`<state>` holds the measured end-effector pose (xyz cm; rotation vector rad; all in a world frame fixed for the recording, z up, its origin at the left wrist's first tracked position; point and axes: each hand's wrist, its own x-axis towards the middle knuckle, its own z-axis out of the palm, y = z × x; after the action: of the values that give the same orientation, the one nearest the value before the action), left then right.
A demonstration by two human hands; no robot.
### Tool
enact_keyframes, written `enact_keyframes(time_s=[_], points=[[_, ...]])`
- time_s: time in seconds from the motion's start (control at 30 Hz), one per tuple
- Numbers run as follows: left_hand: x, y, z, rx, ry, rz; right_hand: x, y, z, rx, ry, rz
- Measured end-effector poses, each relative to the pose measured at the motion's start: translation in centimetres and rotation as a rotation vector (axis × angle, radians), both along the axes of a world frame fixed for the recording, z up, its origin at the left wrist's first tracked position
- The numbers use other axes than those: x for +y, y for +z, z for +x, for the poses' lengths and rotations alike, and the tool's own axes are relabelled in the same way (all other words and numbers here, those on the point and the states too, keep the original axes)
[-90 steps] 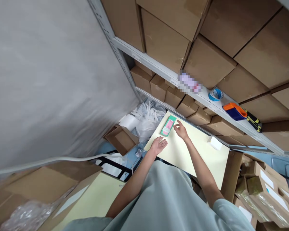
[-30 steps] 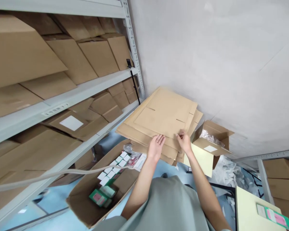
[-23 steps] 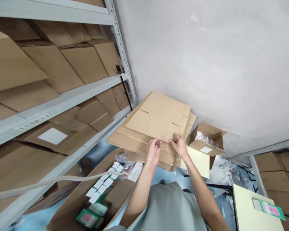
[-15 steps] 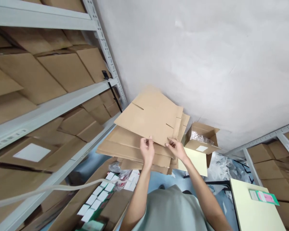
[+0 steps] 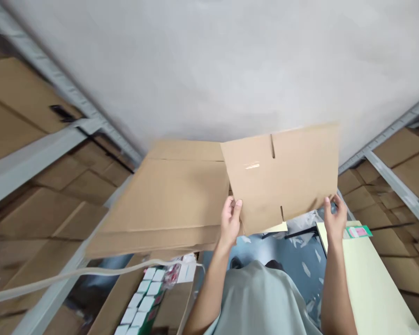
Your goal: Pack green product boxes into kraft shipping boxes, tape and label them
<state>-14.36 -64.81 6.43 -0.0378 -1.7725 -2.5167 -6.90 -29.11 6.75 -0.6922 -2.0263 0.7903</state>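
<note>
A flat, folded cardboard box [image 5: 300,172] with two dark slots and a shiny strip of tape is held up in front of me. My left hand [image 5: 231,217] pinches its lower left corner, thumb on the near face. At the lower right corner, my right hand [image 5: 335,216] grips the edge between thumb and fingers. Left of it lies a larger stack of flat cardboard [image 5: 174,195], partly covered by the held box. My left hand is close to that stack's right edge.
Shelving with brown boxes [image 5: 80,204] stands at left, more boxes [image 5: 398,209] at right. Below left, an open carton holds several small white-topped boxes [image 5: 146,302], with a pale cable [image 5: 91,271] crossing. A pale yellow table [image 5: 370,279] bears a green-and-pink packet [image 5: 358,231]. Scraps litter the blue floor [image 5: 289,260].
The top flat box has been lifted off the stack, turned and moved right. My hands have spread wider apart, and the view has swung to the right.
</note>
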Motion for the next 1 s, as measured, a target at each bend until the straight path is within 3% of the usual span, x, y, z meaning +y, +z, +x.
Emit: enact_keyframes(time_s=[0.1,0.23,0.33,0.47,0.63,0.8,1.0], points=[[4.6,-0.6,-0.2,-0.032,-0.168,-0.028,4.1,-1.7,5.4,-0.046,-0.085,-0.139],[11.9,-2.0,-0.6,-0.075,-0.387,-0.032,7.9,-3.9,12.9,0.081,-0.264,-0.369],[19.1,-3.1,-0.1,-0.051,-0.532,-0.084,11.2,-5.5,18.9,0.169,-0.419,-0.435],[29.9,-5.2,2.4,-0.001,-0.662,-0.151,16.2,-7.8,26.8,0.264,-0.571,-0.471],[42.5,-9.1,6.3,-0.086,-0.731,-0.212,21.7,-11.0,35.4,0.304,-0.613,-0.501],[52.5,-11.5,11.1,-0.114,-0.825,-0.248,24.1,-13.4,42.1,0.218,-0.706,-0.572],[59.4,-12.0,15.3,-0.040,-0.961,-0.329,23.9,-16.6,45.9,0.116,-0.958,-0.646]])
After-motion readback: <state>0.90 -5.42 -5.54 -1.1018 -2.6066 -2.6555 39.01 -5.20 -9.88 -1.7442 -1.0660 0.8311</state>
